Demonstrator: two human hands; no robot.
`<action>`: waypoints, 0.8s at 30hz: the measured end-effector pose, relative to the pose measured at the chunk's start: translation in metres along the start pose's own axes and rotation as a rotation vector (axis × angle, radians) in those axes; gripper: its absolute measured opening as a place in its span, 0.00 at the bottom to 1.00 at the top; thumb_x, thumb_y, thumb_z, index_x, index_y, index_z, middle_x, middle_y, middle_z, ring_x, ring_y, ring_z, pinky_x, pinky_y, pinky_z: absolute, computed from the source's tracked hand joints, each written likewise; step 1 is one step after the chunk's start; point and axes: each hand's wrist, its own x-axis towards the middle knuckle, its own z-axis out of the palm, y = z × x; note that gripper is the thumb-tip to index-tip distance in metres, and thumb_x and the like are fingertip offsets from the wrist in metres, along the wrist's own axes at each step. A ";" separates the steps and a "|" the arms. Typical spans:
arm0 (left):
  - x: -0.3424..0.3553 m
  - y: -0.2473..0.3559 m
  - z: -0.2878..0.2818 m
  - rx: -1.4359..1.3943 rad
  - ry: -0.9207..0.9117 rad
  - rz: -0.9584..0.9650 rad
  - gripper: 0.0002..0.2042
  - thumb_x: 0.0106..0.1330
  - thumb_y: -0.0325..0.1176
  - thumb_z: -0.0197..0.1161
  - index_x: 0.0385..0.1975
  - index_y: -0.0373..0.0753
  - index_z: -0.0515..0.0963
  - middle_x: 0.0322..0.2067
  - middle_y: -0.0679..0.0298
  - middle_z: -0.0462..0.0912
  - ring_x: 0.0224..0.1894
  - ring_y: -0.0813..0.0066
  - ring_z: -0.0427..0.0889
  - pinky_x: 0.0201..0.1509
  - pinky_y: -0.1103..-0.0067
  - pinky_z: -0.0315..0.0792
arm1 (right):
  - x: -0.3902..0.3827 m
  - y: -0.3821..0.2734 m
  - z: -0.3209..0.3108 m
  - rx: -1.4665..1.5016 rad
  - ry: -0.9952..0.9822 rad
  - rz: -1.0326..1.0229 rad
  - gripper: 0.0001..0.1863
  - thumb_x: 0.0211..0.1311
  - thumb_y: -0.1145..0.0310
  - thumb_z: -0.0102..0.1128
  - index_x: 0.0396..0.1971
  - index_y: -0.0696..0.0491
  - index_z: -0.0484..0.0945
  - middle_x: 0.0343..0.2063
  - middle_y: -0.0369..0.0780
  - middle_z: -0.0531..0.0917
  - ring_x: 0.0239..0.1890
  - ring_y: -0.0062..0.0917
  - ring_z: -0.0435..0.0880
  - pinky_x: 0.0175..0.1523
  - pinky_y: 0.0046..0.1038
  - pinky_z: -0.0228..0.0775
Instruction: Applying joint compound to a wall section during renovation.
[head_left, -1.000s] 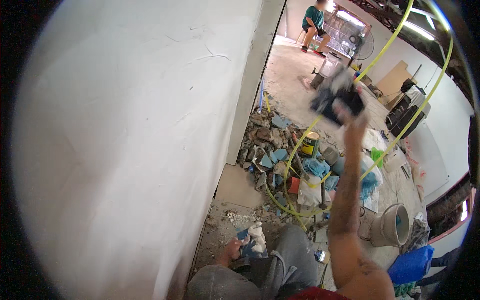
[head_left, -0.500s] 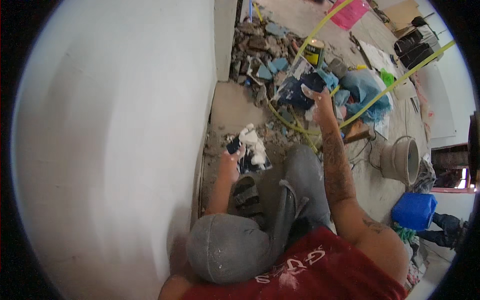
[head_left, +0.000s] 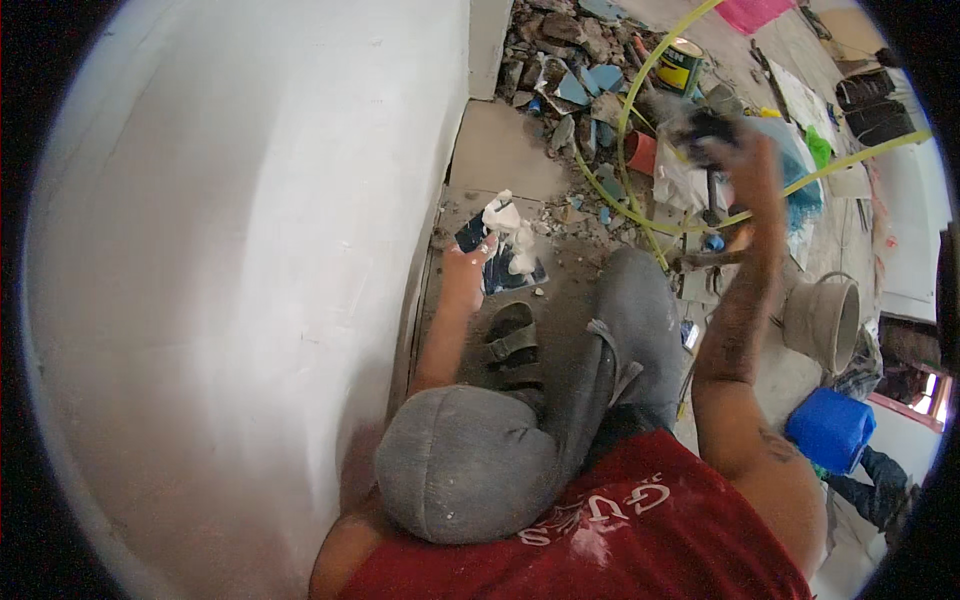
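Observation:
Beside the white wall [head_left: 280, 250], my left hand [head_left: 466, 272] grips a dark flat trowel [head_left: 515, 280] with a heap of white putty [head_left: 515, 235] on it. A smaller dark piece [head_left: 470, 232] shows at the fingers; whether it belongs to the trowel I cannot tell. My right hand [head_left: 757, 160] is raised at the upper right, over the clutter, and smeared by motion. Its fingers are closed on a dark flat plate [head_left: 708, 135], blurred and seen nearly edge-on. No contact shows between either tool and the wall.
Broken rubble [head_left: 560, 60] lies past the wall's end. A yellow hose [head_left: 640, 215] loops over the floor near a paint can [head_left: 680, 66]. On the right stand a pale bucket [head_left: 815, 315] and a blue container [head_left: 830, 428]. My bent knee [head_left: 635, 300] is between my arms.
My right hand has swung right and upward with the dark plate, which has turned from face-on to nearly edge-on. My left hand and its putty-loaded trowel appear higher; the whole view has shifted.

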 end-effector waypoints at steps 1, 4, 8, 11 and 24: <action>-0.004 -0.001 -0.013 0.022 0.038 0.012 0.16 0.53 0.33 0.66 0.34 0.28 0.70 0.31 0.60 0.76 0.29 0.76 0.74 0.33 0.78 0.69 | 0.002 -0.008 -0.023 0.027 0.148 0.067 0.23 0.51 0.56 0.62 0.42 0.58 0.76 0.32 0.48 0.80 0.36 0.38 0.79 0.44 0.35 0.69; -0.007 0.008 0.005 0.048 -0.024 -0.040 0.15 0.54 0.30 0.65 0.35 0.28 0.72 0.30 0.62 0.77 0.30 0.77 0.74 0.34 0.79 0.69 | 0.011 -0.004 -0.077 0.683 0.227 0.078 0.18 0.53 0.61 0.61 0.36 0.60 0.78 0.31 0.43 0.83 0.33 0.29 0.82 0.40 0.30 0.72; 0.002 -0.017 0.010 -0.154 -0.073 -0.104 0.11 0.54 0.28 0.64 0.34 0.30 0.74 0.29 0.64 0.77 0.29 0.79 0.74 0.34 0.79 0.69 | 0.029 0.029 0.032 -0.390 -0.276 -0.057 0.15 0.49 0.71 0.57 0.39 0.59 0.77 0.33 0.53 0.80 0.35 0.41 0.81 0.41 0.37 0.71; -0.008 0.011 0.007 -0.018 -0.044 -0.122 0.09 0.54 0.27 0.63 0.33 0.31 0.75 0.28 0.66 0.77 0.28 0.80 0.73 0.33 0.78 0.69 | 0.003 -0.010 0.019 -0.139 -0.136 -0.045 0.19 0.45 0.71 0.60 0.40 0.62 0.75 0.34 0.55 0.78 0.38 0.44 0.79 0.43 0.36 0.70; -0.005 0.005 0.003 -0.141 -0.059 -0.123 0.08 0.53 0.31 0.64 0.23 0.32 0.76 0.23 0.67 0.76 0.23 0.82 0.72 0.28 0.80 0.66 | -0.023 -0.052 0.025 0.478 0.089 0.174 0.27 0.45 0.62 0.66 0.40 0.68 0.74 0.40 0.55 0.78 0.44 0.38 0.78 0.50 0.31 0.67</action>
